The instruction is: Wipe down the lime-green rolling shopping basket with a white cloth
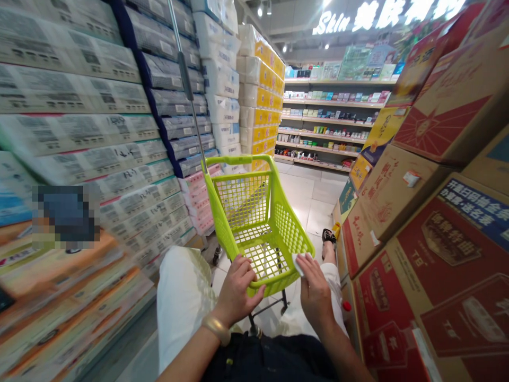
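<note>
A lime-green plastic shopping basket cart [278,212] stands in front of me in a store aisle, empty inside. My left hand [237,289] grips its near rim, fingers curled over the edge; a gold bangle sits on that wrist. My right hand [314,289] presses a small white cloth [299,261] against the near right corner of the rim, fingers closed on the cloth. My legs in white trousers show below the cart, with a sandalled foot [328,236] to its right.
Stacked packs of tissue paper [119,132] wall the left side, with yellow packs [262,95] further on. Red and brown cardboard cartons [429,239] pile up on the right. A metal pole [186,79] rises behind the cart. Product shelves [330,127] close the tiled aisle's end.
</note>
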`<move>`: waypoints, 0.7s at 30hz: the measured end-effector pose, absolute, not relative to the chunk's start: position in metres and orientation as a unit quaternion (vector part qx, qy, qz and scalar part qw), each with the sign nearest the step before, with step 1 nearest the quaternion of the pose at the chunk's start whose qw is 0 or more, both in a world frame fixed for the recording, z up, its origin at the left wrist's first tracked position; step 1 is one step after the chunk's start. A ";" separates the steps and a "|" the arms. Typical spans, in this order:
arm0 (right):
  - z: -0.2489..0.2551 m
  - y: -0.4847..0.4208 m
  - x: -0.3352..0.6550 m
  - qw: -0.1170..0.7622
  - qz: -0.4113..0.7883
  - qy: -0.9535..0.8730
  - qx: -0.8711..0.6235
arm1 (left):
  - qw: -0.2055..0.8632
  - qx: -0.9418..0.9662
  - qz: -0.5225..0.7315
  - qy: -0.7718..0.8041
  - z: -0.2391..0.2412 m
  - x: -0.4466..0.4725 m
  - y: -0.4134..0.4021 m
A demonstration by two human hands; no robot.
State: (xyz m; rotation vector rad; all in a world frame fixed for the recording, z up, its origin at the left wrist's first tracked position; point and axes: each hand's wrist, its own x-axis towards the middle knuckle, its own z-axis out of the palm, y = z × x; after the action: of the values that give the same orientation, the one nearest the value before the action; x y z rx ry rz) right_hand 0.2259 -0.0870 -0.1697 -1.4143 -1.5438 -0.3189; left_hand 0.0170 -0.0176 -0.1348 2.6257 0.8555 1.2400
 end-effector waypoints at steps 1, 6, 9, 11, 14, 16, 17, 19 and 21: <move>-0.168 -0.089 0.220 0.478 -0.118 -0.666 -0.560 | 0.057 0.865 0.410 0.284 -0.135 0.017 -0.017; -0.165 -0.091 0.206 0.438 -0.083 -0.749 -0.490 | 0.055 0.867 0.406 0.283 -0.135 0.018 -0.017; -0.168 -0.087 0.222 0.473 -0.127 -0.667 -0.562 | 0.054 0.868 0.404 0.283 -0.135 0.017 -0.018; -0.169 -0.086 0.227 0.485 -0.137 -0.637 -0.583 | 0.056 0.869 0.404 0.281 -0.135 0.017 -0.017; -0.167 -0.089 0.212 0.467 -0.106 -0.691 -0.541 | 0.057 0.868 0.407 0.280 -0.136 0.017 -0.017; -0.165 -0.091 0.200 0.443 -0.081 -0.749 -0.485 | 0.056 0.867 0.408 0.279 -0.136 0.017 -0.017; -0.165 -0.092 0.197 0.437 -0.075 -0.765 -0.468 | 0.056 0.868 0.406 0.280 -0.135 0.017 -0.017; -0.165 -0.091 0.200 0.440 -0.077 -0.755 -0.480 | 0.054 0.869 0.402 0.282 -0.135 0.017 -0.017; -0.167 -0.089 0.212 0.459 -0.101 -0.701 -0.537 | 0.054 0.870 0.400 0.284 -0.135 0.017 -0.018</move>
State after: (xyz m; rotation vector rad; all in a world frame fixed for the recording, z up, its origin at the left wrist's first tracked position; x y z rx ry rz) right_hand 0.2115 -0.0885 -0.1672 -1.3210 -1.7252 -0.2485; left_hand 0.0170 -0.0175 -0.1355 2.6428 0.8623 1.2150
